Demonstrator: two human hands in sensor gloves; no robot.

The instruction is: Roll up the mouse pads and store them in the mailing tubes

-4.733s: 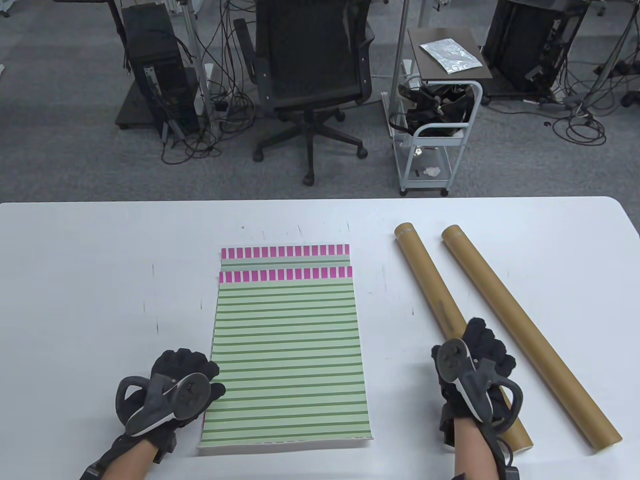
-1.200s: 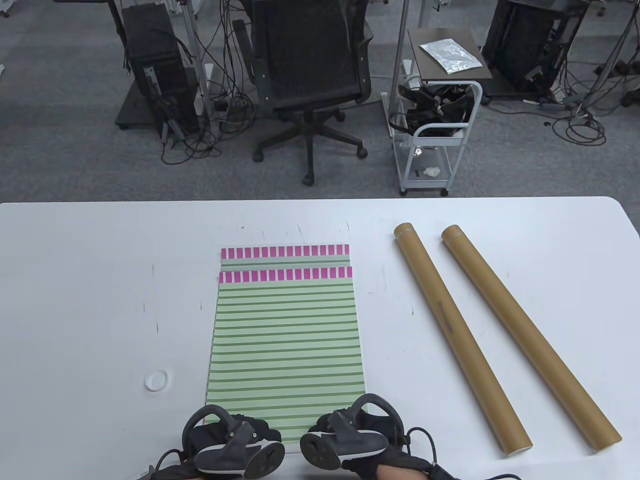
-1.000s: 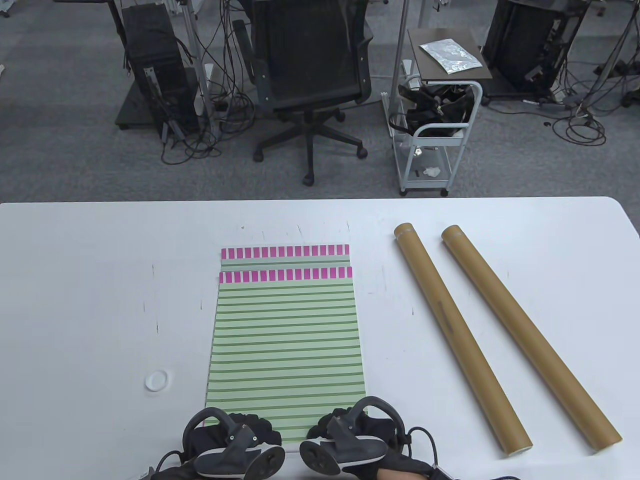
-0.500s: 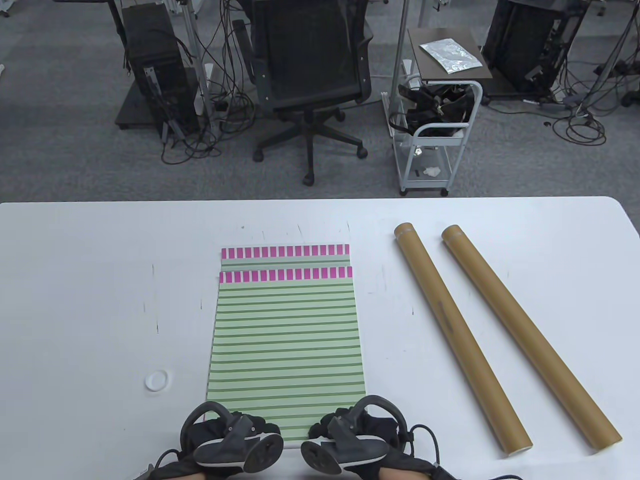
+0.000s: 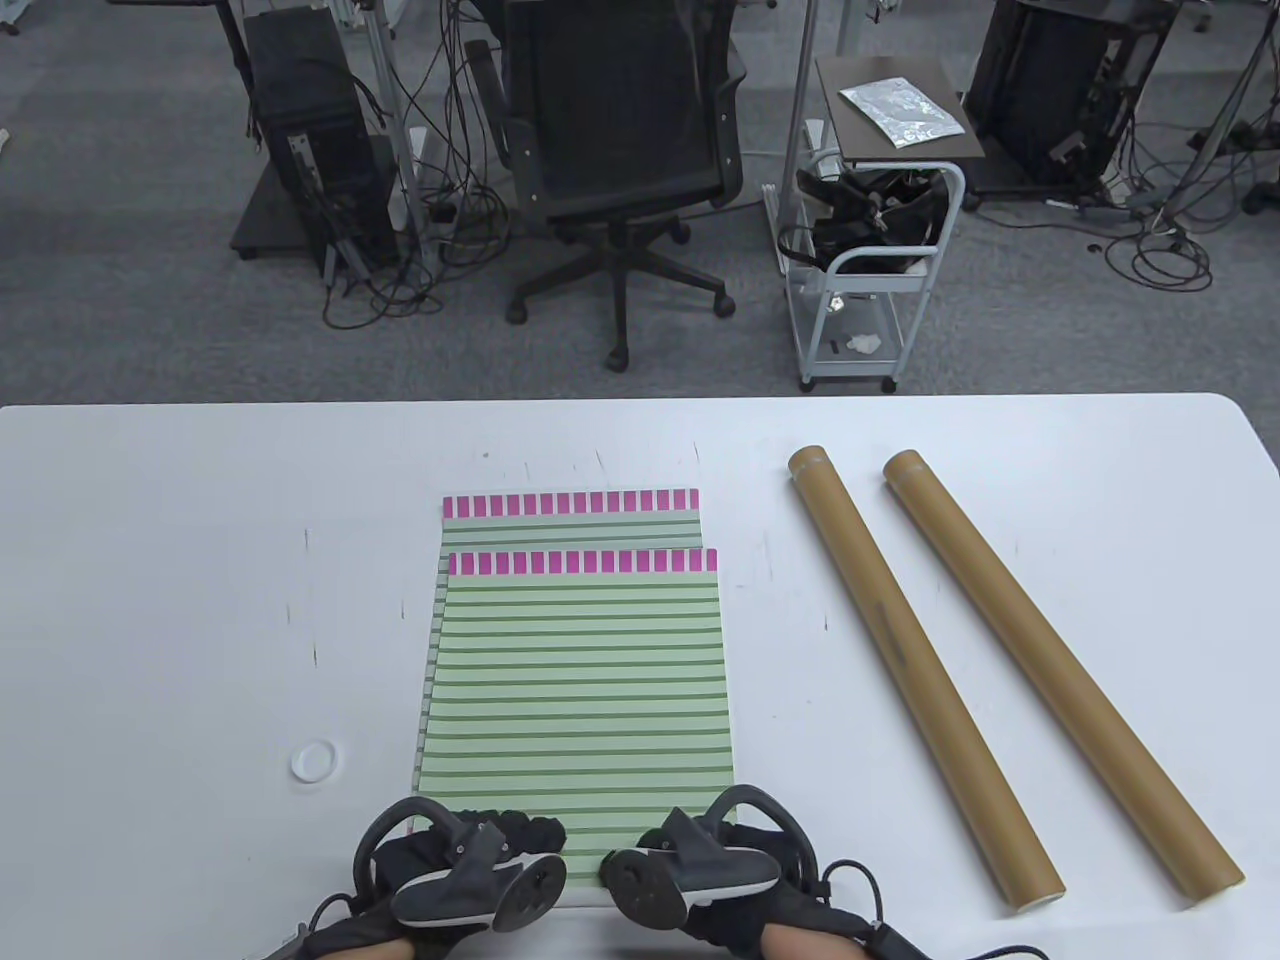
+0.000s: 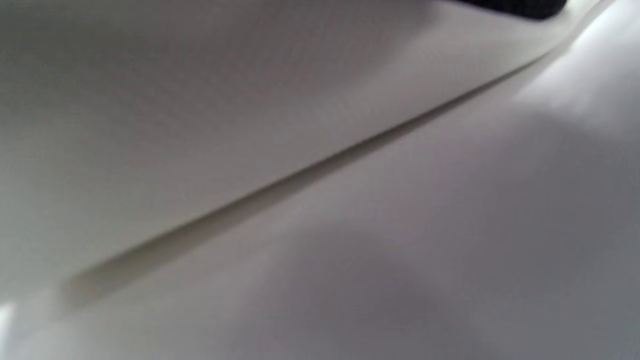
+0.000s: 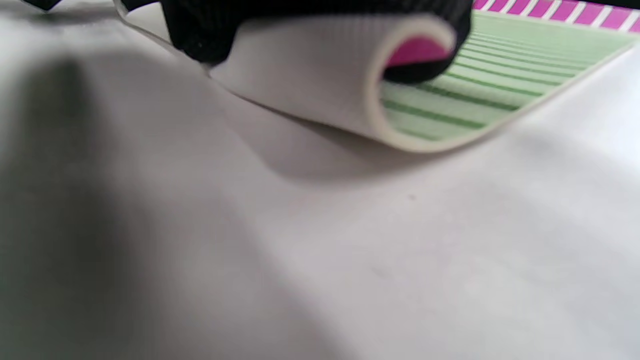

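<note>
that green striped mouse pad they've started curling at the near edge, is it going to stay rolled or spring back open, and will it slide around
The top green striped mouse pad looks soft and floppy: its near edge curls into a loop under the right hand. It is thick with a pale backing, so it will probably spring open if released. It sits slightly askew on the lower striped pad, so it may slide.

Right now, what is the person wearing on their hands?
Both the left hand and right hand wear black knit gloves. Strapped on each is a dark grey tracker with a ring loop and round disc. Thin black cables trail from the wrists; bare forearms show.
</note>
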